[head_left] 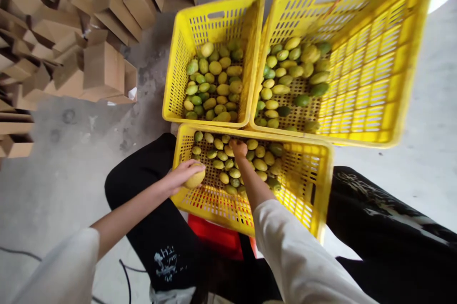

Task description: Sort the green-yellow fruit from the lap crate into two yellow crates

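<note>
My left hand (181, 174) is curled round a yellow fruit (195, 180) at the left rim of the near yellow crate (307, 185), which rests between my knees. My right hand (238, 148) reaches into that crate, fingers closed down on the pile of yellow-green fruit (228, 163); what it grips is hidden under the fingers. Two more yellow crates stand beyond: the left far crate (176, 56) and the larger right far crate (374, 70), both holding several similar fruits.
Stacks of folded cardboard boxes (71, 32) fill the upper left. A red stool or block (214, 237) shows under the near crate. My black trouser legs (374, 228) flank the crate. Grey concrete floor (53, 161) lies around, with a cable at lower left.
</note>
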### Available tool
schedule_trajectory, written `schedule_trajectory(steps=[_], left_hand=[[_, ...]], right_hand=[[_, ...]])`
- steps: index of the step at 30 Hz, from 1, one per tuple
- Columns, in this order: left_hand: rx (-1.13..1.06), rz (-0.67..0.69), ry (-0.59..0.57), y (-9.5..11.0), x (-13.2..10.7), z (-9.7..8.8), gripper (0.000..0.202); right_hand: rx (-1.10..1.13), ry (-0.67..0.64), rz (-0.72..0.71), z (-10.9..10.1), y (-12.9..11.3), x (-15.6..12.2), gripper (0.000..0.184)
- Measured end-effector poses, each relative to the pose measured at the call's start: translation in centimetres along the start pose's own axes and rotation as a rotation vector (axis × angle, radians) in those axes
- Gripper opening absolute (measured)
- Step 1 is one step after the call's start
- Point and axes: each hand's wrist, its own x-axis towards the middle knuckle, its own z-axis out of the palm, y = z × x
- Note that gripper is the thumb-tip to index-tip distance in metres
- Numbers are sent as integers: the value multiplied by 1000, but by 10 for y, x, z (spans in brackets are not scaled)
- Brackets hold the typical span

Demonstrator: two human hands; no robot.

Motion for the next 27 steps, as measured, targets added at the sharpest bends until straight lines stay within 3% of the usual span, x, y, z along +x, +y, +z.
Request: schedule_trajectory(steps=[3,5,8,11,14,16,19,21,27], left_hand=[[-105,-95,37,13,5,10,16],[-131,-95,29,18,14,19,27],[-126,13,9,23,26,31,34],[-167,170,-50,27,31,42,40],[-259,315,-133,32,27,54,29],[-336,367,-180,35,23,63,18],[-376,362,-172,35,21,74,14],[-309,330,-131,33,23,79,13],[-122,251,-172,24,31,73,31]], right_hand=[[383,-30,167,-8,1,-25,25],[558,-124,160,-19,-4,-46,21],[771,-294,109,-51,-22,-82,19],[854,-394,97,-97,-47,-126,21],[943,-339,-19,-138,-68,-168,10],[964,-273,-57,-153,-75,-186,11],[989,-135,-12,-157,-79,-192,3],[1027,-87,37,-151,-81,-188,8],[1113,-207,125,-137,-83,-169,10]])
